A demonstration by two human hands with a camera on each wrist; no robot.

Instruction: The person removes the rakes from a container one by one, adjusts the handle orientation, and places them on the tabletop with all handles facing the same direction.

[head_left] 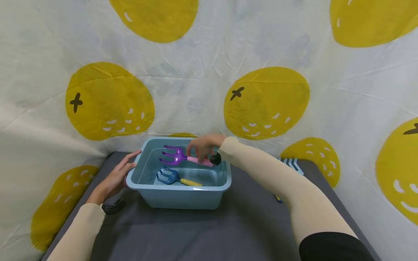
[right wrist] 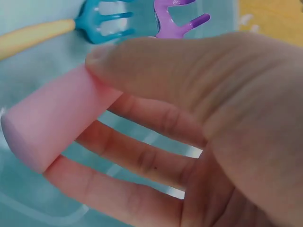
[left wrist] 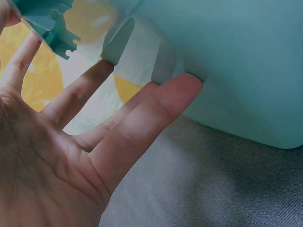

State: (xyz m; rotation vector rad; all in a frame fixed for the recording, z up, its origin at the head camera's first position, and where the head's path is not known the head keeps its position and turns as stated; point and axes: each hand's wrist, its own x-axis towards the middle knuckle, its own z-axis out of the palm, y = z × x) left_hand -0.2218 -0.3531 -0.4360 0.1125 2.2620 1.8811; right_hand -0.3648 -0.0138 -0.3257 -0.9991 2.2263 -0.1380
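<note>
Grey table surface (head_left: pixel 254 232). Purple fork (head_left: pixel 177 156), located within blue basin (head_left: pixel 179 198); its pink handle (right wrist: pixel 52 113) grasped by right hand (head_left: pixel 204 145). Basin's left end touched by left hand (head_left: pixel 115 177), fingers outstretched. Fork judged light, stiff, perhaps slippery; best held around mid-handle.

Close-fitting cream fabric sleeves (head_left: pixel 261 159) cover both forearms, with a black sleeve (head_left: pixel 333 247) above the right; a black perforated strap (head_left: pixel 112 207) and rounded black piece (head_left: pixel 215 159) sit at the wrists.
</note>
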